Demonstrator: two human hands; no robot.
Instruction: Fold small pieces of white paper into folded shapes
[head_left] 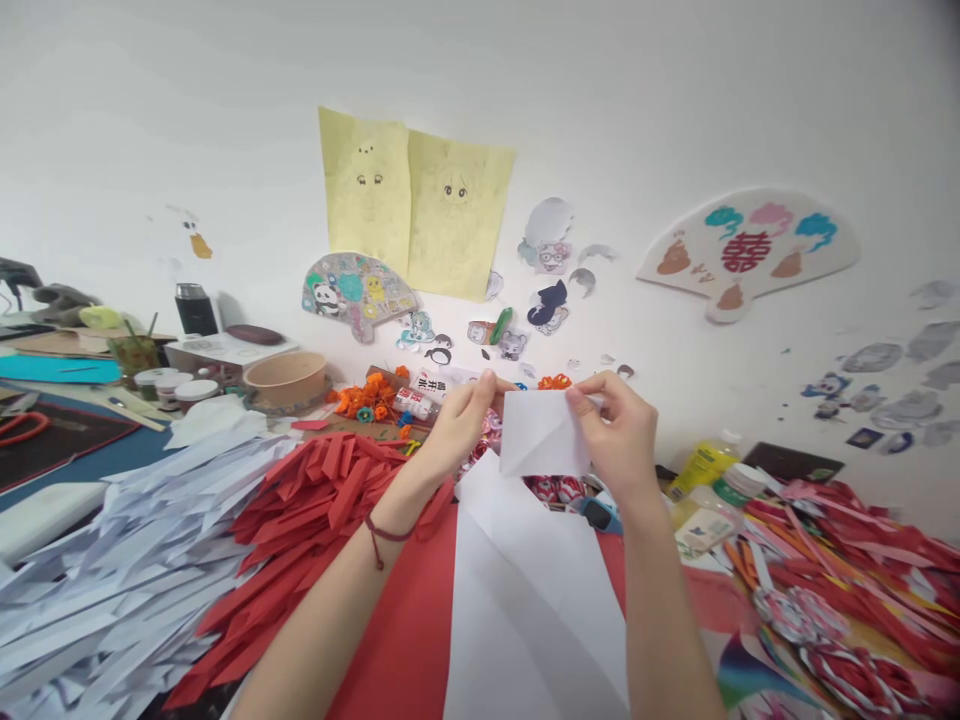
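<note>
The right hand (pixel 621 425) is closed in a narrow pinch on the small white paper (pixel 546 432), with the thumb lying on its upper right corner. The left hand (pixel 471 415) is at the upper left corner of this paper, its fingers close together (I cannot tell if they really grip it). A dark red cord (pixel 387 536) goes around the left wrist.

The small white paper is held up in front of the person, and one fold line crosses it. Below it lie large white sheets (pixel 529 610), over a red sheet (pixel 409 625). To the left of these there is a pile of red folded strips (pixel 300 540), and beside it a pile of white folded strips (pixel 135 580). Behind the piles stands a round brown bowl (pixel 285 382). On the right side, a yellow bottle (pixel 703 465) stands near the wall (pixel 600 90).
</note>
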